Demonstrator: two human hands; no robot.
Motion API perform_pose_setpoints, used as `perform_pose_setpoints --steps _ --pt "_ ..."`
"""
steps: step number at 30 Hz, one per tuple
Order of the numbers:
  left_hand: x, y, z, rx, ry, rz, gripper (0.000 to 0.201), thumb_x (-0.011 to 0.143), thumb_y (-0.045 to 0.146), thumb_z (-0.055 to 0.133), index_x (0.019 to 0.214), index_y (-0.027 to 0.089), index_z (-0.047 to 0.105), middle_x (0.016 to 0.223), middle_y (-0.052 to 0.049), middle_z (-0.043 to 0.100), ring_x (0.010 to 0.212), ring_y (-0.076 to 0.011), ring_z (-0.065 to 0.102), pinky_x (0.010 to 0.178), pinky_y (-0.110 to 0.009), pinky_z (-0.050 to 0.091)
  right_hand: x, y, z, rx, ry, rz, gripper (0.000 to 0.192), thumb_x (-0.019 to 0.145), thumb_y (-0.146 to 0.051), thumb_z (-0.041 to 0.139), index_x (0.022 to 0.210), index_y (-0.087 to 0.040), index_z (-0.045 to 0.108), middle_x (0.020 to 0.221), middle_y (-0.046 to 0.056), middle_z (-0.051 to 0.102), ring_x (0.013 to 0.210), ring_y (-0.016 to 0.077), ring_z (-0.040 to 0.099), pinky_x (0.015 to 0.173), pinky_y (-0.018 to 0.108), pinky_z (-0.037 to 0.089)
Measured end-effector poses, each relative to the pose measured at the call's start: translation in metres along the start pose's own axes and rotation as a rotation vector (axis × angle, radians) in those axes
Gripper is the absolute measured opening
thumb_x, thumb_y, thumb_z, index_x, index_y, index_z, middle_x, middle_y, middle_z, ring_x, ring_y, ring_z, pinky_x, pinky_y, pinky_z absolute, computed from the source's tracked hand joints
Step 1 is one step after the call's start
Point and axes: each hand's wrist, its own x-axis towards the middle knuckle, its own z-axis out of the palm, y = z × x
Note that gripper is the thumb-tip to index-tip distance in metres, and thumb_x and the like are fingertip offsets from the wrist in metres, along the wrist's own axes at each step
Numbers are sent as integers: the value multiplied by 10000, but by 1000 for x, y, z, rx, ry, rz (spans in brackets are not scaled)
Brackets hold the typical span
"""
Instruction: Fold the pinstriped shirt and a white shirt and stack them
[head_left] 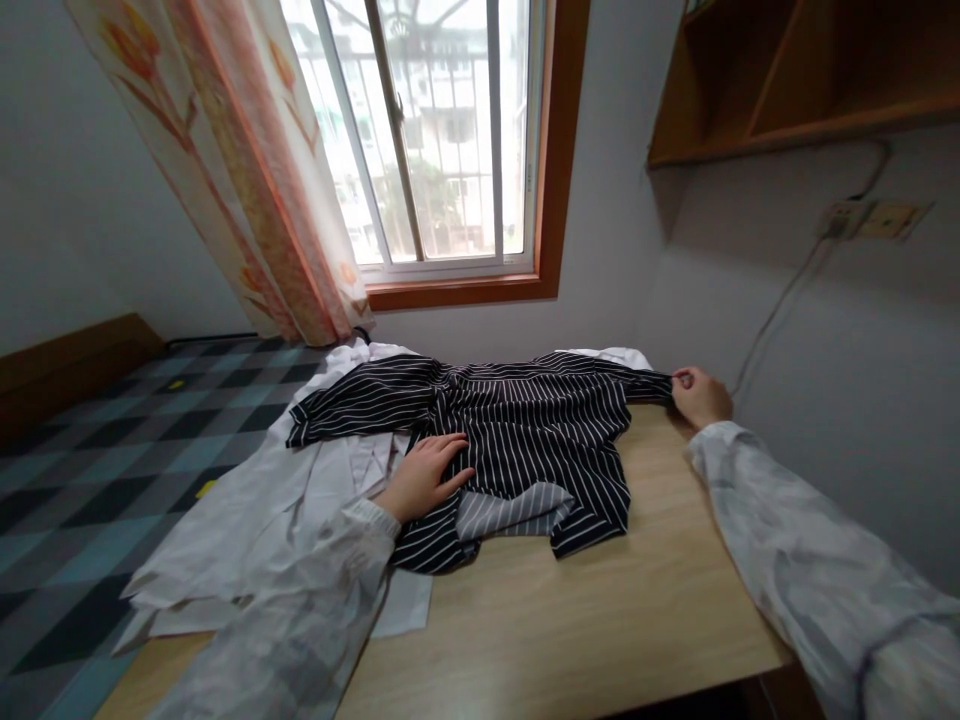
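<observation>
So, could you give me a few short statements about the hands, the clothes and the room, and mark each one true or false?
1. The right hand pinches an end of the striped garment. True.
2. The left hand is gripping the curtain. False: that hand rests on the striped garment.
3. Part of the striped garment lies over white cloth. True.
4. The checkered bedding is on the person's right. False: it is on the left.
5. The curtain is plain, with no pattern. False: it carries orange flowers.
6. The table has a light wood-coloured top. True.
</observation>
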Motion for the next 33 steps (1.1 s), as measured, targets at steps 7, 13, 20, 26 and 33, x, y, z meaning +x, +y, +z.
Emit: perform_pose_setpoints --steps 7,13,20,26,33 --pt "-2 1 -1 -12 -3 -6 473 1107 549 571 1465 255 668 1624 -108 637 1449 -301 618 1262 -479 445 46 -11 0 184 63 -14 314 949 -322 604 1196 -194 748 1208 179 817 1094 326 755 962 414 561" --pt "-1 2 1 -36 10 -6 442 1097 522 598 1440 254 677 1603 -107 654 1433 -307 627 1262 -498 444 13 -12 22 116 -183 87 487 932 -408 627 1340 -150 690 1365 236 744 1194 366 705 1044 478 541" --pt "-17 9 -35 -287 -32 140 372 1050 576 656 1208 249 739 1344 -107 765 1258 -299 707 1142 -480 529 -86 -35 8 16 -174 -320 469 983 -670 570 877 -240 722 1063 175 739 1059 378 642 1048 537 496" --pt "-33 18 -50 -285 -163 240 392 919 489 830 1194 225 738 1357 -127 745 1223 -317 714 1074 -459 564 -150 -57 -11 196 -310 -396 533 857 -787 722 816 -256 696 933 127 708 972 354 644 978 517 511" --pt "-37 13 -34 -346 -36 21 281 1075 486 642 1132 229 739 1024 -73 800 937 -259 747 842 -376 549 -180 -89 -28 721 -668 -168 434 873 -676 794 834 -247 741 935 67 789 929 289 702 901 425 583"
